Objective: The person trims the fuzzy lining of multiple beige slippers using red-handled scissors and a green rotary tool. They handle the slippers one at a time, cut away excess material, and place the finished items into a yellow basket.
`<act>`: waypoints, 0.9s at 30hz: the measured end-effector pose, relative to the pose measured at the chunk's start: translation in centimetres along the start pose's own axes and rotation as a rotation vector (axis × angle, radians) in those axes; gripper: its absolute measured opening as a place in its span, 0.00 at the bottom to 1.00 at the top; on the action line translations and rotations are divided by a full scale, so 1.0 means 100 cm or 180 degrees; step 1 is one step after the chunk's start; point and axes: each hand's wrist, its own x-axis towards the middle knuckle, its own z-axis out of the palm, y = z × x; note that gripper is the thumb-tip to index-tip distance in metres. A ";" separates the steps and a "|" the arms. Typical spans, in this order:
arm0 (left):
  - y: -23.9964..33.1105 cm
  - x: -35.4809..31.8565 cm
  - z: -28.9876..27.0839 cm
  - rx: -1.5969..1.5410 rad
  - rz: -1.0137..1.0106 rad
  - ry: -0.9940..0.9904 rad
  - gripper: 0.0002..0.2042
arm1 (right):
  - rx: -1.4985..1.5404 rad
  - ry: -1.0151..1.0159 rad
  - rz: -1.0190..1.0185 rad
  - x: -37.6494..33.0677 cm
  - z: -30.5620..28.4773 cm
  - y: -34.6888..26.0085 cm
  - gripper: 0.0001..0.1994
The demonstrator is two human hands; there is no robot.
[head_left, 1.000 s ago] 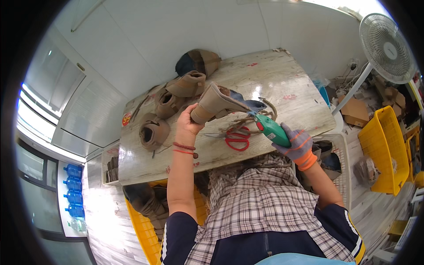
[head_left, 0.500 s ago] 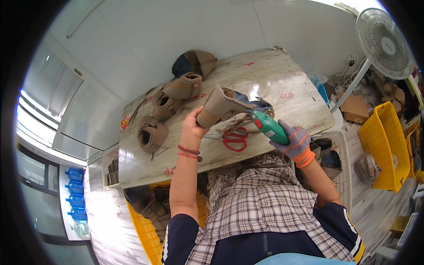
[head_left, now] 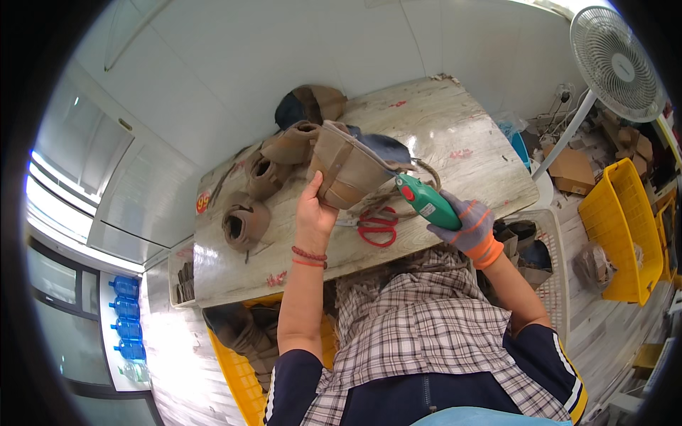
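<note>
Wooden worktable [head_left: 455, 142] spreads beneath both hands. Left hand [head_left: 315, 209] clamped on the brown shoe upper [head_left: 348, 169], lifted above the tabletop. Gloved right hand [head_left: 470, 226] wrapped tight around the green handheld tool [head_left: 426, 201], tip at the upper's edge. Red scissors [head_left: 376, 227] lie just below, between the hands.

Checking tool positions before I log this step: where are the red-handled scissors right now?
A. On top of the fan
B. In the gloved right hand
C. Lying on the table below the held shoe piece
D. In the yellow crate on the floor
C: the red-handled scissors lie flat on the table, while the right hand grips a green tool and the left hand holds the brown shoe piece.
</note>
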 end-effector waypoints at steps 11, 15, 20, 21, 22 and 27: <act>-0.014 -0.004 0.003 0.1085 0.0947 -0.0642 0.18 | 0.0753 -0.0152 0.0818 0.013 0.008 -0.010 0.30; -0.023 -0.005 0.004 0.1425 0.1063 -0.0669 0.19 | 0.0942 0.0025 0.0920 0.017 0.013 -0.013 0.29; -0.033 -0.009 0.005 0.2451 0.1415 -0.0396 0.18 | 0.1185 0.0121 0.1101 0.022 0.017 -0.016 0.29; -0.034 -0.013 0.008 0.2710 0.1501 -0.0357 0.17 | 0.1217 0.0172 0.1111 0.022 0.017 -0.016 0.29; -0.035 -0.013 0.008 0.2979 0.1719 -0.0395 0.16 | 0.1253 0.0221 0.1116 0.023 0.018 -0.017 0.30; -0.037 -0.011 0.009 0.4457 0.3053 -0.0718 0.17 | 0.1572 0.0161 0.1598 0.024 0.018 -0.020 0.29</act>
